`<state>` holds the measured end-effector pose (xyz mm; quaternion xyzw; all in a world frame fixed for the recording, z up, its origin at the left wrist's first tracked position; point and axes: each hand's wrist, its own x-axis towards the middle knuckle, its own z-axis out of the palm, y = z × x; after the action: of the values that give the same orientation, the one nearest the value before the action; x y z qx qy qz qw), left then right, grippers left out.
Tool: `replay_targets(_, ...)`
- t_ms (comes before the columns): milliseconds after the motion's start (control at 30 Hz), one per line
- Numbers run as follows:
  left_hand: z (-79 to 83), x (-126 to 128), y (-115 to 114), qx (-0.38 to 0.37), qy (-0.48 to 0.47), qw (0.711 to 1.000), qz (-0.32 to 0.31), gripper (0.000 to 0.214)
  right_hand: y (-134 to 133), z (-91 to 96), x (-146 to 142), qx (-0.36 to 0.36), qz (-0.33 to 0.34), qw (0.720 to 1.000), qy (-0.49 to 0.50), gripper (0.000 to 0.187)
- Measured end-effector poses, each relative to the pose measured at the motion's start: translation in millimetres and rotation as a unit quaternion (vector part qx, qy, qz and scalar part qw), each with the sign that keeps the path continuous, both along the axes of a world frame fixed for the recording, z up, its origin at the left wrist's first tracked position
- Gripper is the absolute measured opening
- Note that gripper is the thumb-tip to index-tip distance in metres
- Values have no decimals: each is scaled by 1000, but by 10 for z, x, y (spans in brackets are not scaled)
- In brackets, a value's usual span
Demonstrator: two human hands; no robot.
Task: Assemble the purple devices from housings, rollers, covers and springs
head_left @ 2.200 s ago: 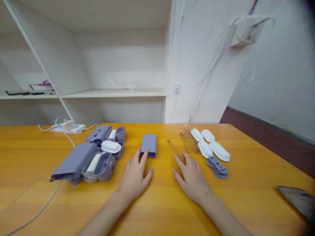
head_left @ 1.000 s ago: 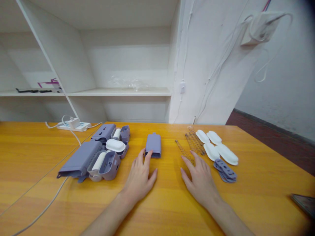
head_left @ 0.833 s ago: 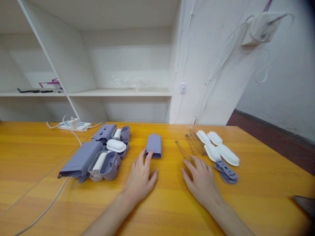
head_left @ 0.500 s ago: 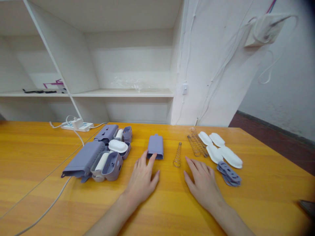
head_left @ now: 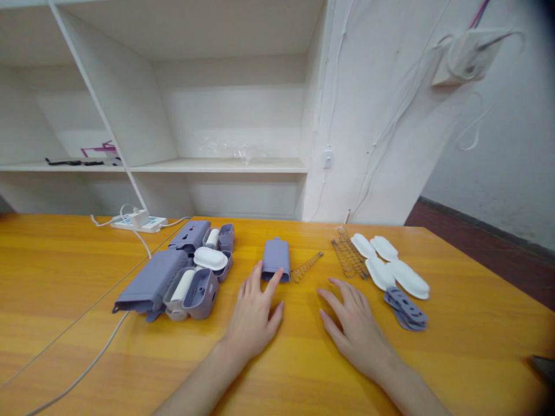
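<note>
My left hand (head_left: 255, 312) lies flat on the orange table (head_left: 65, 271), fingers spread, its fingertips touching the near end of a small purple plastic housing (head_left: 276, 257). A thin metal spring (head_left: 306, 266) lies loose on the table, one end against that housing. My right hand (head_left: 353, 323) rests flat and holds nothing, a little nearer than the spring. Beyond its fingers lie a bundle of springs (head_left: 348, 254), several white oval caps (head_left: 390, 264) and a stack of purple flat pieces (head_left: 404, 305).
A heap of purple housings and white rollers (head_left: 177, 271) lies left of my left hand. A white power strip (head_left: 139, 222) with cables sits at the table's back edge. White shelves (head_left: 217, 164) and a wall stand behind. A dark object (head_left: 544, 365) pokes in at the right edge.
The single spring slid left from under my right fingertips and now lies against the purple housing. My right hand drew back a little. The view drifted slightly.
</note>
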<state>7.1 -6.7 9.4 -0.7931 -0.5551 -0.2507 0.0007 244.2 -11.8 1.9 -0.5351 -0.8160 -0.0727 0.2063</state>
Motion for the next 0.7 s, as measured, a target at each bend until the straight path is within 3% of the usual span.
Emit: replay_targets(700,2,-13,9,-8,9,1000,4,54,20,-34,1,-18,-20,1000,6,41)
